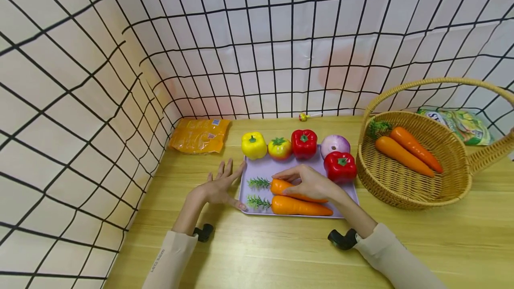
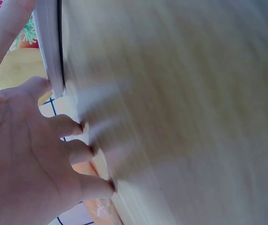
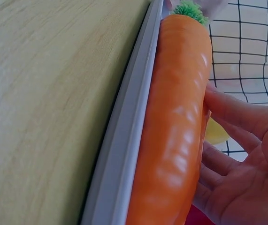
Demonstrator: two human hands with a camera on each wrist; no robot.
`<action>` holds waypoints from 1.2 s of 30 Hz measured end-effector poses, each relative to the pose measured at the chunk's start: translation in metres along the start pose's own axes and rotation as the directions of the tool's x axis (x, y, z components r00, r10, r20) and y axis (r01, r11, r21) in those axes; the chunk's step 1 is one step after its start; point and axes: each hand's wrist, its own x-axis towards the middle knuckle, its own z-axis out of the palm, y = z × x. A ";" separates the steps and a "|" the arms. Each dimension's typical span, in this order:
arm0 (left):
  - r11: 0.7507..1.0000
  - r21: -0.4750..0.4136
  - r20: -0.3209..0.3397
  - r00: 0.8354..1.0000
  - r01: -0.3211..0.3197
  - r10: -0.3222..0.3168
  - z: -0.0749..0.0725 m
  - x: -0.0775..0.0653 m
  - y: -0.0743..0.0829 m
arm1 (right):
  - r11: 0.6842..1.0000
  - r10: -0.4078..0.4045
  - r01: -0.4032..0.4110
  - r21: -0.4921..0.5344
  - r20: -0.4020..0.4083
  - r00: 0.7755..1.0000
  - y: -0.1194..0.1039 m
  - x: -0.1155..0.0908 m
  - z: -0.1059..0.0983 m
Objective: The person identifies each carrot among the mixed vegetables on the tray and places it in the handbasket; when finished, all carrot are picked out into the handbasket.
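Two orange toy carrots with green tops lie side by side on a lilac tray. My right hand grips the farther carrot near its leafy end, thumb on one side and fingers on the other. The nearer carrot lies along the tray's front edge; in the right wrist view this carrot hides most of the gripped one. At the tray's left edge my left hand rests with fingers spread, thumb and index finger touching the rim. In the left wrist view its palm faces the camera.
Along the tray's back stand a yellow pepper, a tomato, a red pepper and an onion. Another red pepper sits right. A wicker basket holds two carrots. Snack bags and a lollipop lie behind.
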 end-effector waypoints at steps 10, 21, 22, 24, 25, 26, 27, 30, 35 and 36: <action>1.000 -0.005 -0.001 1.000 -0.003 0.003 0.001 0.000 -0.001 | 1.000 -0.003 0.003 -0.008 -0.005 1.000 0.001 0.000 0.000; 1.000 -0.005 0.003 1.000 -0.001 0.001 0.000 0.000 -0.001 | 1.000 -0.009 0.008 -0.027 -0.022 1.000 -0.002 -0.001 -0.003; 1.000 -0.005 0.004 1.000 -0.001 0.001 0.000 0.000 -0.001 | 1.000 -0.014 0.013 -0.025 -0.033 0.999 -0.003 -0.001 -0.004; 1.000 -0.008 0.005 1.000 -0.002 0.002 0.000 -0.001 0.000 | 0.999 -0.030 0.029 -0.027 -0.061 0.998 -0.008 -0.004 -0.009; 1.000 -0.009 0.005 1.000 -0.001 0.001 0.000 -0.001 0.000 | 0.999 -0.041 0.039 -0.034 -0.076 0.996 -0.011 -0.005 -0.011; 1.000 -0.010 0.006 1.000 -0.001 0.001 0.000 -0.001 0.000 | 0.998 -0.048 0.045 -0.040 -0.086 0.995 -0.015 -0.007 -0.014; 1.000 -0.009 0.007 1.000 -0.001 0.001 0.000 -0.001 0.000 | 0.998 -0.052 0.047 -0.046 -0.096 0.994 -0.019 -0.010 -0.017; 1.000 -0.003 0.004 1.000 -0.005 0.005 0.000 -0.001 0.001 | 0.996 -0.054 0.044 -0.075 -0.126 0.991 -0.031 -0.020 -0.028; 1.000 0.002 0.005 1.000 -0.002 0.002 0.000 -0.001 0.001 | 0.993 -0.047 0.027 -0.113 -0.174 0.984 -0.045 -0.044 -0.052; 1.000 0.001 0.004 1.000 -0.003 0.003 0.000 -0.001 0.000 | 0.994 -0.028 0.008 -0.113 -0.178 0.984 -0.047 -0.050 -0.058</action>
